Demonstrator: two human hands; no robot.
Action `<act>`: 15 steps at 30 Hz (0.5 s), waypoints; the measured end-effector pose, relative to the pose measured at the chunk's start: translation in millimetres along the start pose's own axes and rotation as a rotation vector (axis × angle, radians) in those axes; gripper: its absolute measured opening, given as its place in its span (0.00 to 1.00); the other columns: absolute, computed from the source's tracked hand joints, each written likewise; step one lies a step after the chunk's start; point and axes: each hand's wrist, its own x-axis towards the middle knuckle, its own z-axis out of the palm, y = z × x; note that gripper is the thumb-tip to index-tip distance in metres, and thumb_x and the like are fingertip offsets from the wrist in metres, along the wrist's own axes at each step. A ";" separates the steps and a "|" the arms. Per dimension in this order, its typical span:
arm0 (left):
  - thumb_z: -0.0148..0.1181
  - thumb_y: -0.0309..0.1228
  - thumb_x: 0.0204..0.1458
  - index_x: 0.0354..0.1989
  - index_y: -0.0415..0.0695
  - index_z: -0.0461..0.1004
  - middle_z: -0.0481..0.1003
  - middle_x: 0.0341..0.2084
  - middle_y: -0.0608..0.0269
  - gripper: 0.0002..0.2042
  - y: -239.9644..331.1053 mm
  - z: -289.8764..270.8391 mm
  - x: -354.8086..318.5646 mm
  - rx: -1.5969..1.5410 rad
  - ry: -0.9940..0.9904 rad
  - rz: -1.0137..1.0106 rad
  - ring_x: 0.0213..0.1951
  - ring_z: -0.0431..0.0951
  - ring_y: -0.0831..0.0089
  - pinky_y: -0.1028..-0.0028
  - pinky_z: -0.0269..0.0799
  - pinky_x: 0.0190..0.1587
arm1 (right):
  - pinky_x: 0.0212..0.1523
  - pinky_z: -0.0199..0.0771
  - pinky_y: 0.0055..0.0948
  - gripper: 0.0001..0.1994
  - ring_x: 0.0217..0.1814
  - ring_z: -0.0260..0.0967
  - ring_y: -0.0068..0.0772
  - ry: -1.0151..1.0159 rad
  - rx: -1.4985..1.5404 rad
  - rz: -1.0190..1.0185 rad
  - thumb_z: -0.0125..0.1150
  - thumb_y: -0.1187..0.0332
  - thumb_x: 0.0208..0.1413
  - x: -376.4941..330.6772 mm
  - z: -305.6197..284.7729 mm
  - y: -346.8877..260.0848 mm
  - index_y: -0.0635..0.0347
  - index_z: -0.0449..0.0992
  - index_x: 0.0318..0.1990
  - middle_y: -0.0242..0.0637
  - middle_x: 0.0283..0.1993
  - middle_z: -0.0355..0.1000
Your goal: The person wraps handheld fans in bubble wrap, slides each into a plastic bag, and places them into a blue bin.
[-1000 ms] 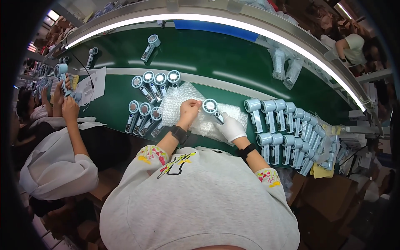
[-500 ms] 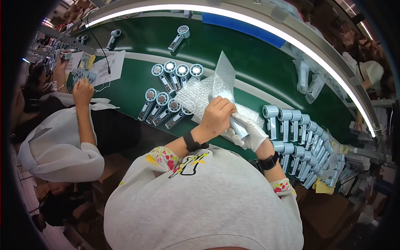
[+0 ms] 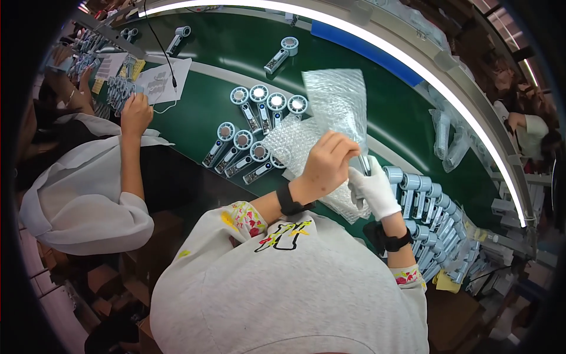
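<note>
A clear bubble-wrap bag [image 3: 341,97] stands up over the table in front of me. At its lower end shows a bit of a light blue handheld fan's handle [image 3: 365,166], the rest being covered by the bag. My right hand [image 3: 375,190], in a white glove, is closed round this handle. Bare and with fingers pinched, my left hand [image 3: 328,165] grips the bag's lower edge beside it. Beneath both hands lie more bubble-wrap bags [image 3: 290,141]. Left of these, several light blue handheld fans [image 3: 259,94] lie in two rows, their round heads up.
More fans [image 3: 415,183] lie packed in rows at my right. A single fan [image 3: 282,54] lies on the green surface [image 3: 236,44] beyond the pale rail. Two bagged fans [image 3: 441,133] lie at the far right. At left, a co-worker's hand [image 3: 137,112] reaches toward other fans.
The bag has swung from a narrow, edge-on look to its broad face. Both my hands have shifted slightly right in the picture, and less of the fan's handle shows. The whole view has turned slightly.
</note>
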 end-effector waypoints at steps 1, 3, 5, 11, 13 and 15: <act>0.55 0.18 0.39 0.25 0.41 0.69 0.68 0.22 0.59 0.05 -2.0 -1.7 -3.5 0.002 0.005 0.001 0.27 0.68 0.60 0.68 0.66 0.30 | 0.14 0.63 0.24 0.17 0.20 0.67 0.31 -0.002 -0.005 -0.003 0.54 0.57 0.54 5.5 -5.4 1.9 0.65 0.64 0.38 0.41 0.22 0.67; 0.55 0.18 0.41 0.26 0.40 0.69 0.68 0.22 0.59 0.05 6.5 -7.0 -17.4 -0.111 -0.013 -0.048 0.26 0.68 0.59 0.69 0.66 0.29 | 0.16 0.66 0.26 0.20 0.23 0.69 0.35 -0.386 1.012 0.228 0.53 0.55 0.55 11.4 -21.7 7.7 0.67 0.64 0.39 0.45 0.25 0.68; 0.55 0.18 0.42 0.27 0.40 0.69 0.68 0.22 0.59 0.05 13.4 -9.9 -14.2 -0.175 -0.033 -0.082 0.26 0.68 0.59 0.69 0.66 0.29 | 0.17 0.67 0.27 0.21 0.25 0.70 0.37 -0.565 1.532 0.349 0.52 0.54 0.55 7.1 -22.8 5.6 0.68 0.64 0.40 0.47 0.27 0.68; 0.55 0.20 0.44 0.27 0.40 0.68 0.70 0.23 0.57 0.03 6.1 -2.8 57.2 -0.477 0.012 -0.533 0.26 0.70 0.59 0.69 0.66 0.28 | 0.24 0.71 0.33 0.25 0.29 0.70 0.42 -0.290 0.975 0.182 0.43 0.51 0.59 7.7 -43.5 24.2 0.71 0.64 0.47 0.49 0.37 0.69; 0.55 0.21 0.45 0.27 0.39 0.68 0.70 0.23 0.57 0.03 15.4 11.0 53.6 -0.473 -0.085 -0.371 0.26 0.70 0.61 0.71 0.66 0.29 | 0.26 0.71 0.33 0.25 0.30 0.70 0.43 -0.334 0.989 0.233 0.42 0.52 0.60 23.8 -42.3 56.9 0.71 0.63 0.49 0.49 0.39 0.69; 0.56 0.22 0.46 0.28 0.38 0.69 0.70 0.23 0.57 0.03 31.8 32.4 43.3 -0.582 -0.328 -0.156 0.27 0.71 0.62 0.72 0.66 0.32 | 0.30 0.72 0.32 0.20 0.33 0.70 0.40 0.069 0.161 -0.481 0.45 0.56 0.59 45.0 -34.0 103.0 0.67 0.67 0.44 0.46 0.41 0.69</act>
